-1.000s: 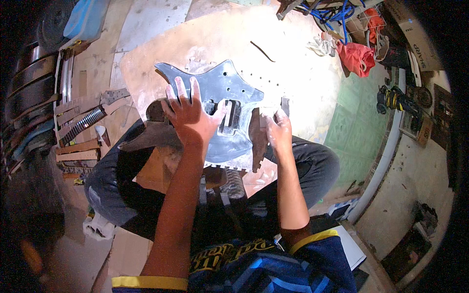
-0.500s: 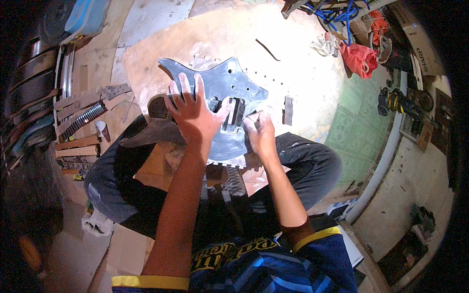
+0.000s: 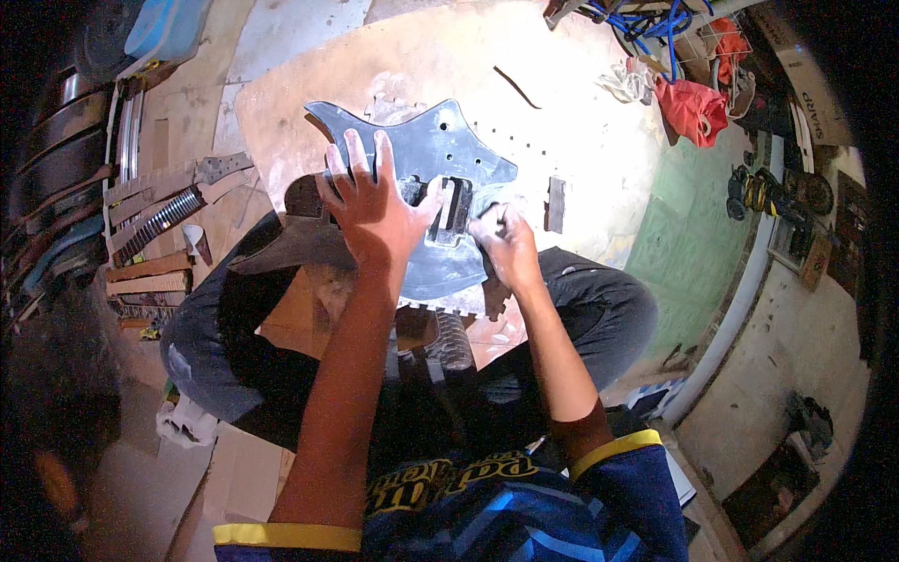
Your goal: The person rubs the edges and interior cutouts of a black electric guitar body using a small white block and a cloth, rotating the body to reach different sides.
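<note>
A dusty blue-grey electric guitar body [image 3: 433,140] lies in front of me, with dark cut-out cavities near its middle and pale dust on its surface. Fingers spread, my left hand [image 3: 376,220] rests flat on its left part, the thumb reaching toward the cavities. My right hand [image 3: 509,245] is at the body's right edge with its fingers curled and pressed together. Whatever those fingers hold, if anything, is hidden from view. Parts of the body lie under both hands.
A pale board [image 3: 318,84] lies beneath, carrying a dark flat strip [image 3: 555,205] and a thin curved strip [image 3: 517,86]. Guitar necks [image 3: 169,225] and wood pieces lie at left. Red cloth [image 3: 693,110] and blue cable [image 3: 670,37] are at the far right. My bent legs flank the body.
My right hand has shifted slightly right along the guitar body's edge and is a little blurred. The guitar body has moved very slightly; my left hand stays spread on it.
</note>
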{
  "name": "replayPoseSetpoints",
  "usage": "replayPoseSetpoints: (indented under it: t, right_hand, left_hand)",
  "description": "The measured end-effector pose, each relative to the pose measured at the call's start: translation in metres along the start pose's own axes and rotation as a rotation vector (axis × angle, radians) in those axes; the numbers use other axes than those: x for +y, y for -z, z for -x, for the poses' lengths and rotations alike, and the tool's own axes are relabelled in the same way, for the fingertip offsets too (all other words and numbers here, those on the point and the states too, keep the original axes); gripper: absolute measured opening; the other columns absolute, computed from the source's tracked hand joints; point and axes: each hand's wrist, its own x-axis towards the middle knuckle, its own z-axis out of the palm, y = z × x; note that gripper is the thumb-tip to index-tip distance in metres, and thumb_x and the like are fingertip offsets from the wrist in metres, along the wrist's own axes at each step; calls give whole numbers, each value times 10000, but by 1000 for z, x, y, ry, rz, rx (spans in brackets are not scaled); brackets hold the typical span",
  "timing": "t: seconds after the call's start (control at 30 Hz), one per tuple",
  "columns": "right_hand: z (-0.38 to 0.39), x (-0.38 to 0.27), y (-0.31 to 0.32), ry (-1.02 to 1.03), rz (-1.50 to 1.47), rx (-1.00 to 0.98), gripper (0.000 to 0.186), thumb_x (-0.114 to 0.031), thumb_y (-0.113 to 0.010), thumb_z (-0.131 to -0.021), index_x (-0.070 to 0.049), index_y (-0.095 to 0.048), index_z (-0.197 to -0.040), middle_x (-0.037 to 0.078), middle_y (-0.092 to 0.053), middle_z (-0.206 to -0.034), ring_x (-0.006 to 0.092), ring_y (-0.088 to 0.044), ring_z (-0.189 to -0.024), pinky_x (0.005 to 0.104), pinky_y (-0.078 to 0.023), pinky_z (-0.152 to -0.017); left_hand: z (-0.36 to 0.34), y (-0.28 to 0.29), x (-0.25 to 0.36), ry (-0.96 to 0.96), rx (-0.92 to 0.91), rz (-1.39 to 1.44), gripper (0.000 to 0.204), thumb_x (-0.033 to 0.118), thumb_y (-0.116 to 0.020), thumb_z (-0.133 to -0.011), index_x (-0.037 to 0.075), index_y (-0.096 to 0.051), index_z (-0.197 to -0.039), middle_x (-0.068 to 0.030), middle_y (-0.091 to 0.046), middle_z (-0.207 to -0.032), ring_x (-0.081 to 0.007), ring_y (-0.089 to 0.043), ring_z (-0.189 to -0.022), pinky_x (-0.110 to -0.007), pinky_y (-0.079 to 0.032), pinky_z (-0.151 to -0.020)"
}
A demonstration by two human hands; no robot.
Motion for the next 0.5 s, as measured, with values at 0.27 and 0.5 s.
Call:
replayPoseSetpoints:
  t: [0.27,0.5]
  right_hand:
    - [0,-2,-2,7,-15,2,218,-33,-746,-871,-73,-543,-803,-22,-523,-774,84,-489,-742,253,-432,-701]
    - [-13,-12,-6,243,135,154,177,-57,-756,-805,-30,-581,-798,107,-554,-776,242,-566,-780,369,-458,-722]
  left_hand:
    - [4,-11,-4,-35,100,10,1006,710,-680,-763,128,-356,-1517,-232,-287,-1586,-445,-264,-1459,-647,-160,-1159]
    - [2,-12,-4,-39,112,-4,1035,721,-699,-737,131,-351,-1514,-228,-295,-1584,-444,-281,-1449,-648,-172,-1154]
